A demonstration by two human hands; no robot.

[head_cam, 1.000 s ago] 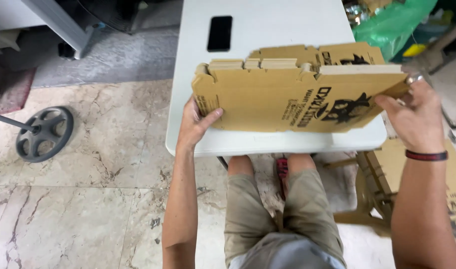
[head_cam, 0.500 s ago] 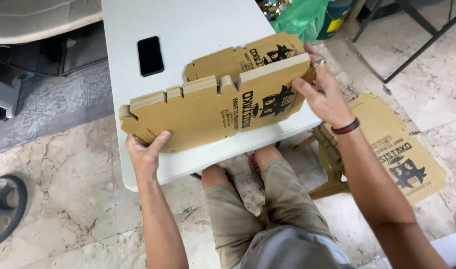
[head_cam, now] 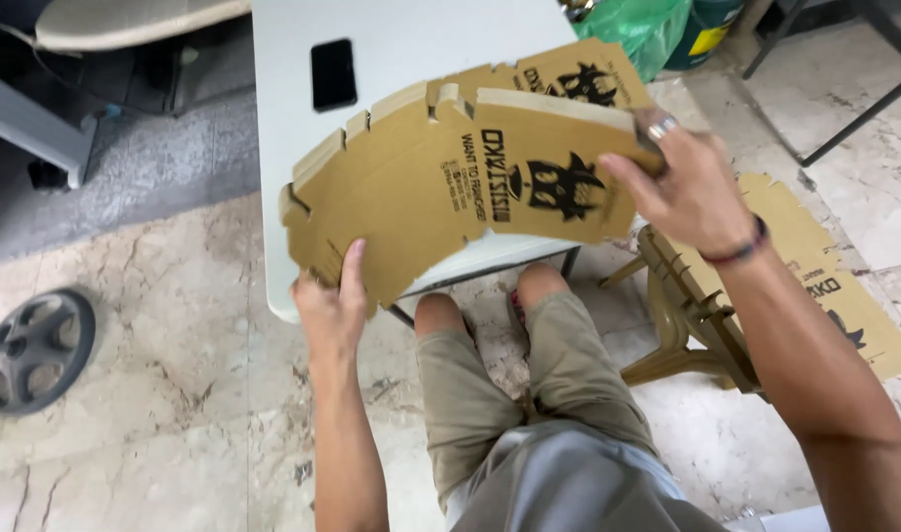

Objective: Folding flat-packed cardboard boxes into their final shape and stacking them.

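Both hands pinch a flat cardboard box above the white table; marble floor below.

A flat brown cardboard box with black print fills the middle of the frame. A black phone with a dark screen lies upper left of it. More printed brown cardboard lies at the right edge.
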